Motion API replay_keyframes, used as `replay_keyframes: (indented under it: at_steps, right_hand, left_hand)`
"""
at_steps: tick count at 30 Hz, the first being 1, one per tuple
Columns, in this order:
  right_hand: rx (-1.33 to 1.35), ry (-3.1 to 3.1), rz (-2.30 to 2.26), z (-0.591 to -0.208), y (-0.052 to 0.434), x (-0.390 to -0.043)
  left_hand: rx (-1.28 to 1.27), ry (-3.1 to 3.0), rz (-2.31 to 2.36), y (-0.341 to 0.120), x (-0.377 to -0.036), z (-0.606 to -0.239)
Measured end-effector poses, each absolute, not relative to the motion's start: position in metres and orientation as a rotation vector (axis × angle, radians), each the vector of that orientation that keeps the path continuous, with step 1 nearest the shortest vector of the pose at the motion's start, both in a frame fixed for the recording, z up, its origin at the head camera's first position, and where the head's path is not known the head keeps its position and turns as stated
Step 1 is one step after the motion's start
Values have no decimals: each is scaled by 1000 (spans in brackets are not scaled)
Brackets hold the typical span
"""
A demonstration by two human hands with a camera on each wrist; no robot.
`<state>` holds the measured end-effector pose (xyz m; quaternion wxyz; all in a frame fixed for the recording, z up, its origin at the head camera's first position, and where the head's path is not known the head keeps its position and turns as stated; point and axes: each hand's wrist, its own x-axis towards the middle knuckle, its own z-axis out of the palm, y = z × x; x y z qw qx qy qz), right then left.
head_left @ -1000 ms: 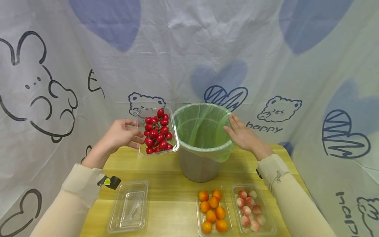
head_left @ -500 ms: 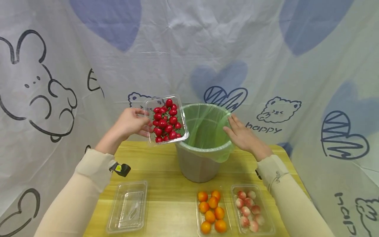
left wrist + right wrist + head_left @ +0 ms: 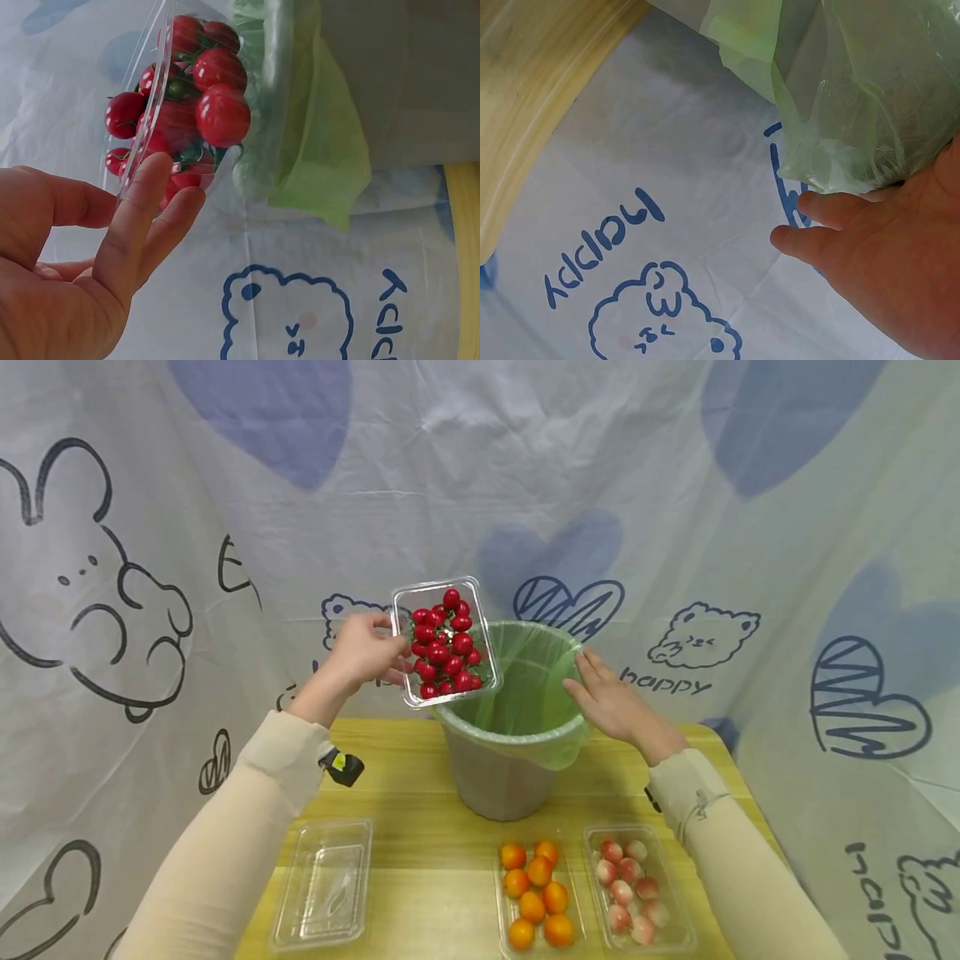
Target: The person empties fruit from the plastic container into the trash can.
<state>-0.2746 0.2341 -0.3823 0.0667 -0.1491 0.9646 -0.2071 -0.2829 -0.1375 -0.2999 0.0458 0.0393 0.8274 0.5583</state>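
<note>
Left hand [image 3: 365,652] pinches the clear plastic tray [image 3: 447,639] of glossy red cherry tomatoes [image 3: 444,643], tilted over the bin's near-left rim; right hand [image 3: 611,702], fingers straight and relaxed, rests against the rim of the grey bin [image 3: 498,781] with its thin green liner [image 3: 525,693]; on the wooden table [image 3: 420,835], an empty tray [image 3: 326,885], orange tomatoes [image 3: 534,893], pink fruit [image 3: 632,889].
</note>
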Motion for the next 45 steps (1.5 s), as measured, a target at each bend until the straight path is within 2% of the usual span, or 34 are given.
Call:
replay_keyframes:
  at_steps: [21, 28, 45]
  right_hand:
    - [-448, 2929, -628, -383, 234, -275]
    - [-444, 2926, -623, -382, 234, -276]
    - [-463, 2920, -621, -381, 234, -274]
  left_hand:
    - [171, 2639, 1664, -99, -300, -314]
    - [148, 2708, 1630, -94, -303, -319]
    - [279, 2825, 1694, -86, -305, -330]
